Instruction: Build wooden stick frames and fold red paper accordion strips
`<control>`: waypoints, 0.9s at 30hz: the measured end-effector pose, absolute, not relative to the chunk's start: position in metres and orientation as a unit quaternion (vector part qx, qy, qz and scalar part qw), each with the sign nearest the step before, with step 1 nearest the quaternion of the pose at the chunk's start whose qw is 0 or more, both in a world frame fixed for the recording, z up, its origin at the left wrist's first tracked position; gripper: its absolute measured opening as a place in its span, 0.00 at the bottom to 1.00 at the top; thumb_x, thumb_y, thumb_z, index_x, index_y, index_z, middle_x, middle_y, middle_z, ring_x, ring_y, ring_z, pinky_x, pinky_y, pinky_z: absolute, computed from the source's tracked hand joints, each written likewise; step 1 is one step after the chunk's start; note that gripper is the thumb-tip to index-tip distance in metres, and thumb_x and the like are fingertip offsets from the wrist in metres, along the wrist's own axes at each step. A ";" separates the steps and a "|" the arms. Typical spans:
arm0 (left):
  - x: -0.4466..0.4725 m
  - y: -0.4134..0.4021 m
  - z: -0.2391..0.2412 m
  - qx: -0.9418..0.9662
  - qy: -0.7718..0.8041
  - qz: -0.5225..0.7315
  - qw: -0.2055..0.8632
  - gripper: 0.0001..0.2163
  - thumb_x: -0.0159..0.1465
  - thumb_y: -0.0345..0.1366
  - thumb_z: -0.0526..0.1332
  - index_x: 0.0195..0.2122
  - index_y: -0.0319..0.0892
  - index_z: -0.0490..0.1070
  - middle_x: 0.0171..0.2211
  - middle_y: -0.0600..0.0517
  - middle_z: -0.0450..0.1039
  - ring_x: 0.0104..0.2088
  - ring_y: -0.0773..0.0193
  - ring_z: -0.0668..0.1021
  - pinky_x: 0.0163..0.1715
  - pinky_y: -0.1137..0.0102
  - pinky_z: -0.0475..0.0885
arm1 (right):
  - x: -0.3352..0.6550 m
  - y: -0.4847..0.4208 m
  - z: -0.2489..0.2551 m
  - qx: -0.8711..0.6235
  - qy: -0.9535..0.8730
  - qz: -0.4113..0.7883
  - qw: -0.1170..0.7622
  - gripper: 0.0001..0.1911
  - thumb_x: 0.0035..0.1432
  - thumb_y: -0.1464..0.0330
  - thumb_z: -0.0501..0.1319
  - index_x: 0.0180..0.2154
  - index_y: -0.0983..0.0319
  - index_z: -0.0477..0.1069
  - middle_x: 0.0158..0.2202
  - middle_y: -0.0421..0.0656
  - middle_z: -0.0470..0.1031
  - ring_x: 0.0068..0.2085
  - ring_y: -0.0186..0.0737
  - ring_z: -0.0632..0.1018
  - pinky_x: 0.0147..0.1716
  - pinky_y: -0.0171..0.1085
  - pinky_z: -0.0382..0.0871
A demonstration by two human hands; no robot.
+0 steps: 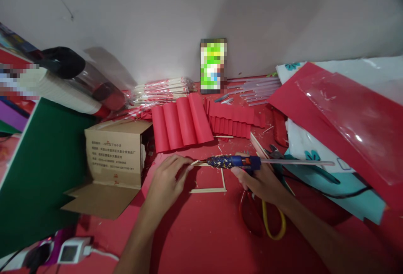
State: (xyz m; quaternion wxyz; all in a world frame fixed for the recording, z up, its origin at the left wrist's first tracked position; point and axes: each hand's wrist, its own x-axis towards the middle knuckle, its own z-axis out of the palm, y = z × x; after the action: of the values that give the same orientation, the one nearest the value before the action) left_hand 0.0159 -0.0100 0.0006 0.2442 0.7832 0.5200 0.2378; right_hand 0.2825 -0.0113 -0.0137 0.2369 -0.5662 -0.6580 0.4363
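My right hand [256, 179] grips a blue glue gun [233, 161] lying sideways, its nozzle pointing left at the corner of a small square frame of wooden sticks [209, 179]. A clear glue stick [296, 163] pokes out of the gun's back to the right. My left hand [166, 179] pinches the frame's upper left corner with its fingertips, pressing it onto the red table cover [204, 232].
Pleated red paper [181, 123] and a finer red fan fold [233, 121] lie behind the frame. A cardboard box [113, 156] stands left, beside a green board [37, 169]. Scissors [264, 219] lie under my right wrist. A phone [213, 66] leans on the wall. Red sheets [340, 123] fill the right.
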 end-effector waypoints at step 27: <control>0.021 -0.014 0.007 0.696 0.571 0.290 0.326 0.05 0.66 0.38 0.63 0.39 0.44 0.76 0.38 0.52 0.81 0.40 0.62 0.80 0.43 0.68 0.73 | 0.290 -0.010 -0.006 -0.557 -0.642 0.458 0.260 0.17 0.63 0.55 0.58 0.27 0.59 0.62 0.18 0.35 0.64 0.21 0.35 0.68 0.21 0.34 0.60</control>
State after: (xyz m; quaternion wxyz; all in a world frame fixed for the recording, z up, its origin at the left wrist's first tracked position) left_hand 0.0211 -0.0137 0.0072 0.3257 0.6955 0.5710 0.2900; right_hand 0.2899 -0.0101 -0.0064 0.2600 -0.5572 -0.6422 0.4577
